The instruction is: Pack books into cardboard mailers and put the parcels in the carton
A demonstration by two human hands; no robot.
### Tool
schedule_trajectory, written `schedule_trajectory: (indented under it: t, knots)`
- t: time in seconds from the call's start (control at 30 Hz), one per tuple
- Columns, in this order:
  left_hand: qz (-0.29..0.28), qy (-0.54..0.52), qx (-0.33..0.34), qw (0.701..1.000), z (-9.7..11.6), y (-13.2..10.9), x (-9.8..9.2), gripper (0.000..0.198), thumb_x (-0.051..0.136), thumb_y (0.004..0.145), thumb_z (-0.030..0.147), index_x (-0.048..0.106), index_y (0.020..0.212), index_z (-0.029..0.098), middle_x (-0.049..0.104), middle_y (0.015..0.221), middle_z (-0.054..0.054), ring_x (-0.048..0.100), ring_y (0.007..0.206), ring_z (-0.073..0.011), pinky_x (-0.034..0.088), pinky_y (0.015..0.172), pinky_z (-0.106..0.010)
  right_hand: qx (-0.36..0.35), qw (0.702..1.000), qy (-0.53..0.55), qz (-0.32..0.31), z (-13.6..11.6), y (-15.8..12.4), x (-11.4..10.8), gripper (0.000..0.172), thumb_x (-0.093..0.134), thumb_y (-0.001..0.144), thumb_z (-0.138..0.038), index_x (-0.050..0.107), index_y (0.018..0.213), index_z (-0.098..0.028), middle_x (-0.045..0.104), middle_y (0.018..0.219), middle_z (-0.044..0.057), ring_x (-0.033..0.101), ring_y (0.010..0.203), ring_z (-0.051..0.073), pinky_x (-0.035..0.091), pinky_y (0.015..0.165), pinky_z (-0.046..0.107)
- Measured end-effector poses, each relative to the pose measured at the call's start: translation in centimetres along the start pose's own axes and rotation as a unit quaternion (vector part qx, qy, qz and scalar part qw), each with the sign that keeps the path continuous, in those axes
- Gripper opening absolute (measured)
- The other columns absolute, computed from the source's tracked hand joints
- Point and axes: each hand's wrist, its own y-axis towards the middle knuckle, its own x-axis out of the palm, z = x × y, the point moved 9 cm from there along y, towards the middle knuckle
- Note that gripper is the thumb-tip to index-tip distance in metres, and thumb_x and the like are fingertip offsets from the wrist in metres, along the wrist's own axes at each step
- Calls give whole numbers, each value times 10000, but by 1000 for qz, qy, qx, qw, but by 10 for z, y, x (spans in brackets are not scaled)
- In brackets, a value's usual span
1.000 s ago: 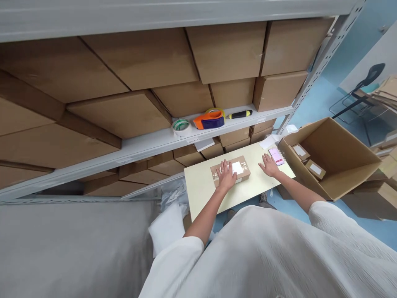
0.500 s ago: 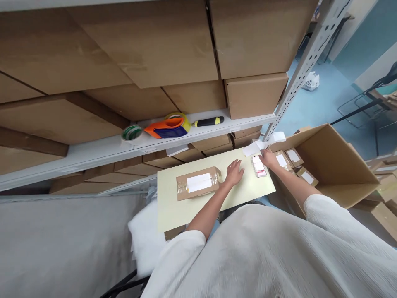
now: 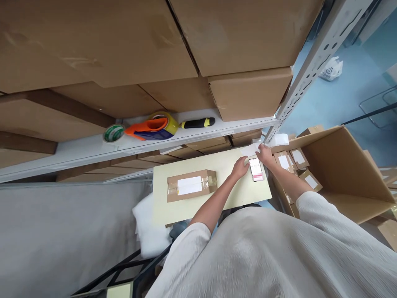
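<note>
A strip of white labels [image 3: 252,149] lies at the far edge of the pale yellow board [image 3: 231,201]. My left hand [image 3: 240,167] has closed fingers at the strip's near left side. On its right end, my right hand [image 3: 264,154] pinches the same paper. Between and below my hands rests a phone [image 3: 256,170] with a lit screen. Left of my left hand sits a taped cardboard box [image 3: 212,175] bearing a white label [image 3: 189,185].
A large open carton [image 3: 353,165] with several small labelled boxes stands at right. The shelf above holds a tape roll [image 3: 113,133], an orange and blue tape dispenser [image 3: 149,129] and a yellow-black handled tool [image 3: 198,123]. A metal post [image 3: 305,82] rises behind.
My left hand has moved right and closed at the label strip. My right hand has shifted slightly up onto the paper. The view has turned a little.
</note>
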Motion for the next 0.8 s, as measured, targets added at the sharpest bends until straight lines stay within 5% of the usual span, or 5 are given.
schedule_trajectory:
  t: [0.3,0.57,0.8]
  knots:
    - [1,-45,-19,999,-4,12,6,492,566,1075,276,607,1560,207,620,1621,-108,577,1504,-275,463,1262,-421,9,999,3,-40,4,6,6,298,460,1016,-153,599,1279,-176,755,1122,161,687,1056,339,505,971,460]
    - [5,-62,-31,998,-5,12,9,485,557,1078,271,617,1555,208,623,1617,-114,586,1496,-269,472,1252,-410,5,999,-47,-20,4,0,0,392,618,981,-303,555,1351,-187,652,1405,227,554,1336,431,407,1115,561]
    - [11,-65,-28,997,-11,11,10,471,577,1065,256,636,1532,232,650,1589,-100,608,1474,-273,487,1241,-421,-13,999,-28,-43,-7,6,6,369,502,978,-118,597,1330,-172,783,1178,176,688,1184,379,446,1079,515]
